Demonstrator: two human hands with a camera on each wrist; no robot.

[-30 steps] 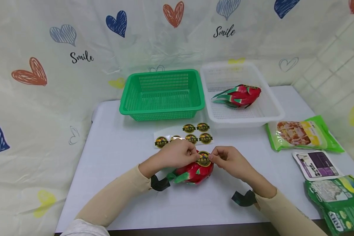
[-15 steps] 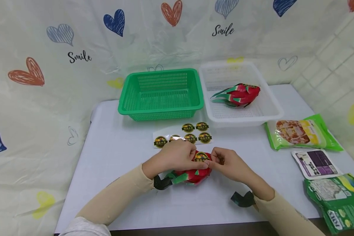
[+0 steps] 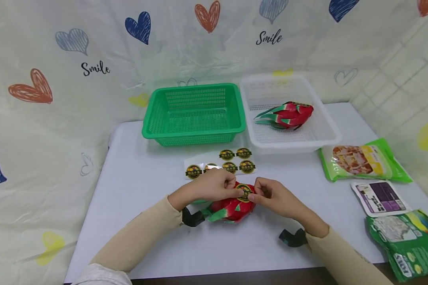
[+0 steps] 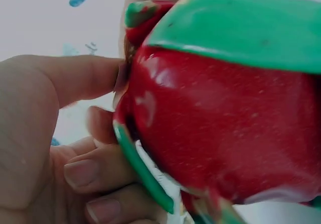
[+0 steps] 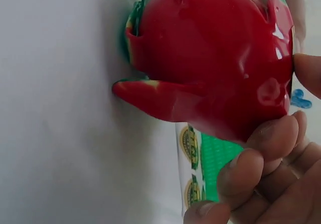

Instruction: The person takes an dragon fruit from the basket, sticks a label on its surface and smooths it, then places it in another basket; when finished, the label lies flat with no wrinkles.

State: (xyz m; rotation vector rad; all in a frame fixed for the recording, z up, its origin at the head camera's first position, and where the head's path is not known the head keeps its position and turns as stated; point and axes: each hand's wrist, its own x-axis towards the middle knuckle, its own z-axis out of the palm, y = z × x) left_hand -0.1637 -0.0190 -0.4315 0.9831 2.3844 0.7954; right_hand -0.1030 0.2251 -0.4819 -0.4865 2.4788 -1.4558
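A red dragon fruit (image 3: 225, 208) with green scales, glossy like a model, lies on the white table between my hands. A round black-and-gold sticker (image 3: 244, 187) is on its upper right side. My left hand (image 3: 211, 185) holds the fruit from the left, thumb on the sticker and other fingers bent behind the fruit. From the right, my right hand (image 3: 279, 198) grips it, thumb tip at the sticker's right edge. In the right wrist view, bent fingertips touch the fruit (image 5: 200, 48). The left wrist view shows the left thumb (image 4: 83, 78) against the fruit's edge.
Behind the hands lies a sheet of round stickers (image 3: 219, 162). A green basket (image 3: 194, 136) stands at the back, beside a white basket (image 3: 296, 145) with another dragon fruit (image 3: 292, 115) in it. Several food packets, including a light-green bag (image 3: 363, 160), lie at the right.
The left thumb moved right across the sticker, then drew back left. The right thumb came slightly left over the sticker's edge. The sticker now sits closer against the fruit.
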